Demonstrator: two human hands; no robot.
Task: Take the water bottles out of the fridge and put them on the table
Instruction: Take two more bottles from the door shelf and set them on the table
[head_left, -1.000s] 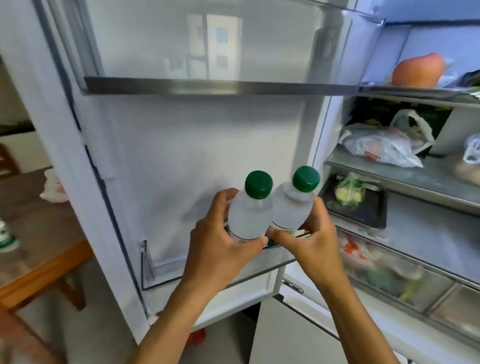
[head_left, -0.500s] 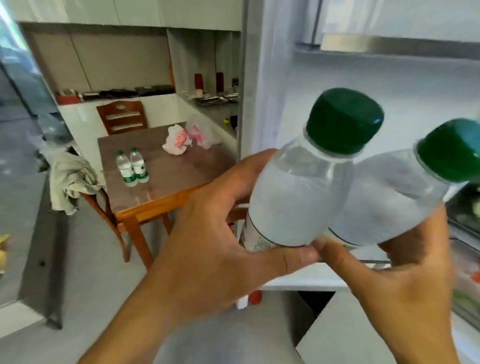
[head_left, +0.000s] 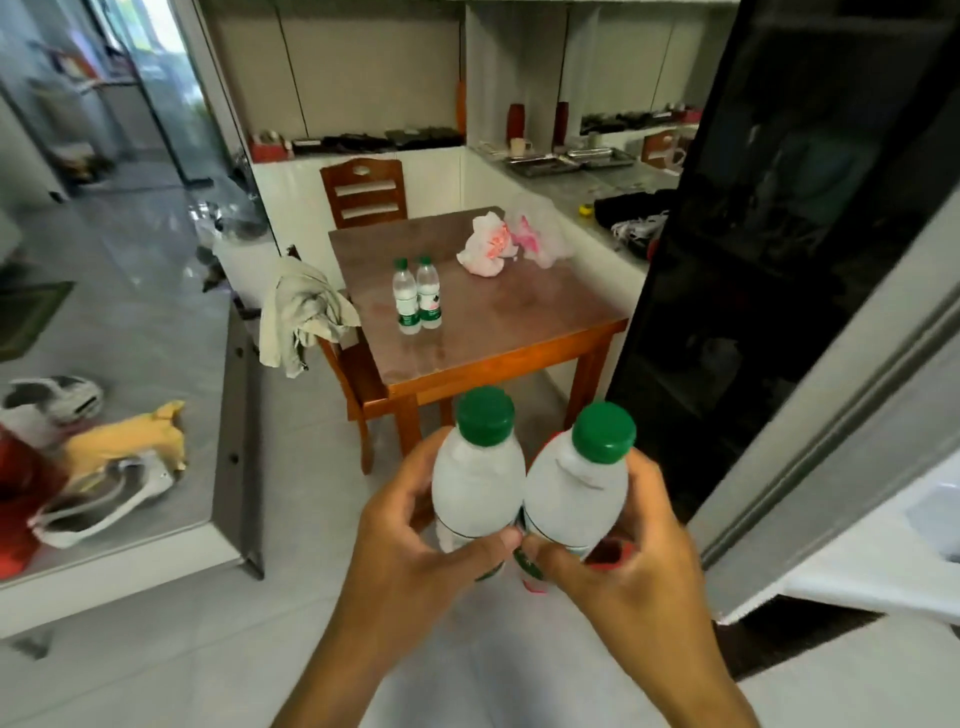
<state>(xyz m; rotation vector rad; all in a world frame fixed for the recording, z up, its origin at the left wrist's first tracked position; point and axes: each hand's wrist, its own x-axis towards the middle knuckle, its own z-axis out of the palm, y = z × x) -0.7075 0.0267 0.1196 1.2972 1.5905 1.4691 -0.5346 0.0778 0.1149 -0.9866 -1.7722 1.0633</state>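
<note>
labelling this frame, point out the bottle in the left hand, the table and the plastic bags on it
left bottle (head_left: 478, 488): head view, on its frosted body
table (head_left: 498, 332): head view, on bare top near the front edge
plastic bags (head_left: 493, 244): head view, on the white bag

A: Held bottles (head_left: 478, 488): frosted white, green caps (head_left: 484, 415). Table pair (head_left: 417, 296): clear, green caps and green labels.

B: Noted. Table (head_left: 519, 322): brown top, orange wood edge. Plastic bags (head_left: 498, 244) at far corner: white, red-pink print. Fridge door (head_left: 769, 234): glossy black.
</note>
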